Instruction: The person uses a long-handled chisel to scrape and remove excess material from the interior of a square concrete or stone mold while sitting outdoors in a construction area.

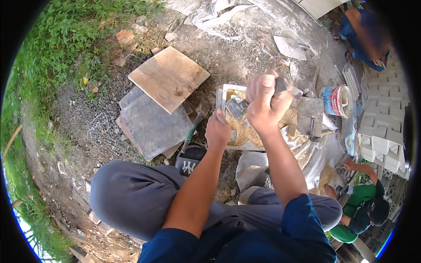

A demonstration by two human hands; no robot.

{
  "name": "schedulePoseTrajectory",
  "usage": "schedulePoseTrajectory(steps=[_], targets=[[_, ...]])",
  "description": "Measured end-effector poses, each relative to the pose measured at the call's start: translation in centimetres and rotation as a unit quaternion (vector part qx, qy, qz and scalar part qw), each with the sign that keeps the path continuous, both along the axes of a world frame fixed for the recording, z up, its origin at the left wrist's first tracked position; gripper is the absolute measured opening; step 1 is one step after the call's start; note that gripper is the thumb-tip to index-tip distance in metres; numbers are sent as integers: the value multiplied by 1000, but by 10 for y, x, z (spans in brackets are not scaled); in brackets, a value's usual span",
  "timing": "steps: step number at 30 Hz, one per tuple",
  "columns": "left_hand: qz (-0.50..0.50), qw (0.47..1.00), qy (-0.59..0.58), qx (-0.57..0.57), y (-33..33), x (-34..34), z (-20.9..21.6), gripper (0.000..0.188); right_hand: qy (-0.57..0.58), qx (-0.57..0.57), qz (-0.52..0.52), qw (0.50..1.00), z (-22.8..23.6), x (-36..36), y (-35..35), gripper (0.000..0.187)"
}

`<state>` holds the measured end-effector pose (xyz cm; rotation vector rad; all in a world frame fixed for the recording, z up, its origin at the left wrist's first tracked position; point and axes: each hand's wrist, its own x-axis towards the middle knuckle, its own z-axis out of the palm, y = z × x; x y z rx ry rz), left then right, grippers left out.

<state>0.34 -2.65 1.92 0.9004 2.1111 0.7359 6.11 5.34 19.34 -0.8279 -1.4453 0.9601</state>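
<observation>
My right hand [268, 105] is raised over a tray-like rectangular frame [252, 148] with a pale rim. Its fingers are wrapped round a dark grey, rounded thing [283, 84], whose kind I cannot make out. My left hand [218, 129] is closed at the frame's left edge, thumb up; what its fingers hold is hidden. Yellowish sand-like material [246, 136] fills part of the frame. A shiny metal-looking block [237, 108] rests in it between my hands. Left of my left hand lies a hammer [191, 130] with a green handle.
A wooden board [171, 79] overlaps a grey sheet [153, 125] at left. Another hammer [312, 130] and a paint bucket [337, 101] are at right. Pale blocks [383, 118] are stacked beyond. One person [364, 37] crouches far right; another [362, 210] works near right.
</observation>
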Motion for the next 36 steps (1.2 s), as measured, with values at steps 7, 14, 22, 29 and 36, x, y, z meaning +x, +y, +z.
schedulePoseTrajectory(steps=[7,14,22,29,36], targets=[[-20,1000,4,-11,-2,3,1,57,47,0,26,999,1,3,5,40],[-14,999,-1,-46,-4,4,6,55,37,10,32,999,8,7,-1,42],[-13,998,6,-59,7,0,6,55,212,33,-12,977,26,46,11,51],[-12,998,25,-54,1,8,10,59,297,49,-15,953,49,95,21,65],[-18,995,28,-94,1,9,15,62,198,101,-15,975,23,81,2,32]])
